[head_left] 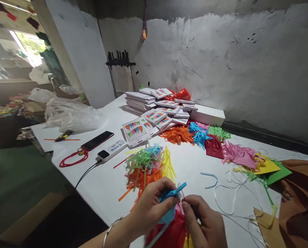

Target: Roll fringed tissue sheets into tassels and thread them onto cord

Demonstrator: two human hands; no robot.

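Observation:
My left hand (156, 203), with a silver bangle at the wrist, is closed on a folded blue strip (180, 188) of thin material at the lower middle. Close on its right, my right hand (203, 218) pinches a thin dark red strip (183, 195) that rises to the blue one. Below both hands hangs red material (171, 234), with bits of pink and yellow beside it. Just beyond my left hand lies a loose heap of orange strips (143, 177), green strips (141, 158) and yellow strips (168, 163).
Printed cards (135, 131) are stacked at the back beside a white box (208, 115). Coloured bundles (238, 155) and white string (234, 206) lie right. A phone (98, 140), power bank (112, 150), red cord (72, 161), cutter (64, 136) and plastic bag (71, 113) lie left.

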